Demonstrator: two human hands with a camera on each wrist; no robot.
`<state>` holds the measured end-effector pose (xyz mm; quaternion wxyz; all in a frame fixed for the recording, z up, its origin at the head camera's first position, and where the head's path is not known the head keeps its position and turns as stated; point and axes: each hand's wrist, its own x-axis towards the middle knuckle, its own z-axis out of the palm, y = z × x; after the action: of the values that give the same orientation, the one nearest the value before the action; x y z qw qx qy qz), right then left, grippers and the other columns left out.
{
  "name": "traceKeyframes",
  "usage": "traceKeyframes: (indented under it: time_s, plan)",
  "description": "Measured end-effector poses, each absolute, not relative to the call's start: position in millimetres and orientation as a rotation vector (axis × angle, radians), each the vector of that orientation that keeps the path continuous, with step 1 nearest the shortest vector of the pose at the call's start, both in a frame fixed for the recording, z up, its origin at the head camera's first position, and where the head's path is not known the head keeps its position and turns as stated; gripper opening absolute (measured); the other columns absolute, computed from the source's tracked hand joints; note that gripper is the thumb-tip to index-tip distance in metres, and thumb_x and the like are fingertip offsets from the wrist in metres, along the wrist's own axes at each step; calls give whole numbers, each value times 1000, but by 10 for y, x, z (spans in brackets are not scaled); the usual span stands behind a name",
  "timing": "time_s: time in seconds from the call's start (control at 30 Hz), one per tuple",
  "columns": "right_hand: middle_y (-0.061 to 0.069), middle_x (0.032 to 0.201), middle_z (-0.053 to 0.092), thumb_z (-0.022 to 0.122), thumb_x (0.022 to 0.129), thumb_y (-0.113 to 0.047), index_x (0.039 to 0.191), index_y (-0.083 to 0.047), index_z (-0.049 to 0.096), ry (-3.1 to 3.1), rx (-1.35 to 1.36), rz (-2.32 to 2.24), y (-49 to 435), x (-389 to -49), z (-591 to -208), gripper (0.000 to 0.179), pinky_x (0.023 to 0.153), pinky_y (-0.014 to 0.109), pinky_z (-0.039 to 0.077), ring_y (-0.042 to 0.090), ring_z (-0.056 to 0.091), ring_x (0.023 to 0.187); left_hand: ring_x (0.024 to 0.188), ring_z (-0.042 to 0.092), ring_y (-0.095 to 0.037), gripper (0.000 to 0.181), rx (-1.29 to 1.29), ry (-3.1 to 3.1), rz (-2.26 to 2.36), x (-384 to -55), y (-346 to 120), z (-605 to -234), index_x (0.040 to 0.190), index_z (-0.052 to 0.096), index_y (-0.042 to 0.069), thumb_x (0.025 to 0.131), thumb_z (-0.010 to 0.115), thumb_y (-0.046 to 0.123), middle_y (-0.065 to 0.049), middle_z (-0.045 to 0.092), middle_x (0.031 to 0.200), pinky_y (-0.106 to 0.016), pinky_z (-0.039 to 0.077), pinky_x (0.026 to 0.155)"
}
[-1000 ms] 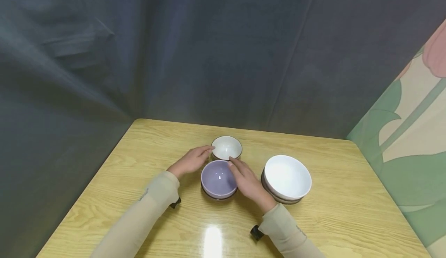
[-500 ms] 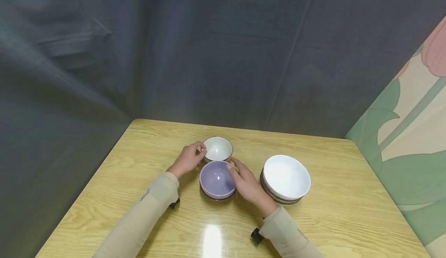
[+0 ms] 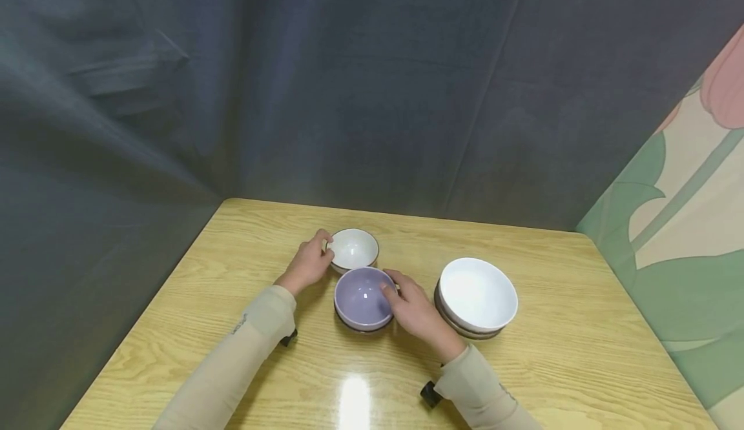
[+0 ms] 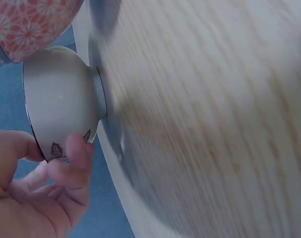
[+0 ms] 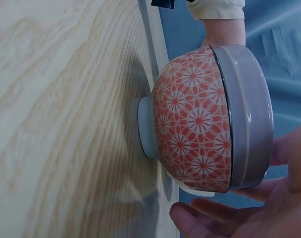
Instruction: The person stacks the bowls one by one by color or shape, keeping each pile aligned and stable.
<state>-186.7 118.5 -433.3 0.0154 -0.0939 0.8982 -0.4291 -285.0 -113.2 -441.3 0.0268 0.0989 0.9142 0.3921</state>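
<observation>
Held at its left rim by my left hand point(image 3: 308, 262) is a white bowl point(image 3: 354, 249) with a dark edge. In the left wrist view the thumb lies over the rim and the fingers point(image 4: 74, 166) curl against the leaf-marked outside of that bowl point(image 4: 61, 99). In front of it sits a purple bowl point(image 3: 363, 294), nested in a red flower-patterned bowl point(image 5: 195, 119). My right hand point(image 3: 414, 307) grips the purple bowl's right rim, thumb inside and fingers outside. The right wrist view shows the patterned bowl's pale foot close to the tabletop.
A stack of larger bowls, a white one point(image 3: 479, 294) on top, stands right of my right hand on the wooden table point(image 3: 581, 327). Behind the table hangs a dark curtain point(image 3: 372, 94). A floral-patterned cloth point(image 3: 686, 223) hangs along the right side.
The white bowl has moved left, with my left hand pinching its rim. My right fingertips, near the white bowl earlier, are now at the purple bowl's rim. The larger stack stays put.
</observation>
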Motion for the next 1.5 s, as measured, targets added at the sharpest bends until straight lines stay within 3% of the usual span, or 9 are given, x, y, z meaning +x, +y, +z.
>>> traceKeyframes:
  time_s: [0.1,0.3,0.47,0.57,0.73,0.97,1.13,1.27,1.5]
  plan:
    - [19,136,58,48,104,-21,141,0,53,2790,-291,-1338,1190,-1873,-4339,42,101,52,47,34,58,121,54,59,-20,46,269,2804,1193,-2864,-1127,-4433,144,41,0,100,47,13,-10,63,70,-32,49,56]
    - [18,135,59,49,104,-22,142,-1,52,2767,-263,-1360,1194,-1884,-4351,43,102,51,46,33,57,123,89,64,-27,48,271,2794,1096,-2898,-1096,-4495,145,40,-6,106,37,22,-16,68,94,-43,52,86]
    - [17,134,60,49,104,-23,141,-3,53,2757,-266,-1377,1197,-1894,-4376,42,105,51,45,34,55,127,69,61,-21,39,257,2779,1131,-2909,-1071,-4503,129,51,-9,105,36,17,-8,63,71,-35,52,71]
    - [16,133,61,49,104,-23,141,-4,54,2764,-267,-1374,1200,-1900,-4383,42,103,51,46,33,57,123,63,58,-18,39,247,2778,1143,-2924,-1063,-4505,128,52,-11,104,35,15,-7,62,70,-33,52,68]
    - [18,133,60,49,104,-25,143,-2,52,2761,-253,-1356,1201,-1900,-4369,45,100,51,48,33,60,117,73,60,-20,44,230,2793,1128,-2943,-1069,-4534,136,47,-13,104,36,16,-10,62,80,-39,53,79]
    - [22,134,58,47,105,-28,144,-1,49,2758,-214,-1345,1197,-1894,-4348,48,99,51,49,36,62,115,76,61,-23,41,231,2805,1124,-2933,-1103,-4508,131,51,-12,104,35,15,-12,61,83,-39,54,78]
    - [23,136,57,48,105,-29,146,-1,47,2748,-181,-1365,1201,-1895,-4344,50,100,52,48,38,61,117,98,63,-31,44,232,2838,1132,-2913,-1134,-4428,133,49,-14,104,34,16,-24,65,107,-46,52,94]
    - [23,136,57,48,105,-30,148,-2,45,2763,-154,-1376,1204,-1898,-4350,51,101,52,47,38,60,118,109,62,-34,43,267,2872,1134,-2908,-1169,-4364,131,50,-14,104,34,16,-30,62,122,-49,50,98]
    - [23,139,55,46,105,-34,150,-4,42,2748,-138,-1379,1192,-1901,-4347,55,101,53,47,40,59,120,98,63,-33,37,259,2928,1149,-2859,-1213,-4241,118,57,-11,103,35,15,-27,65,109,-49,53,90]
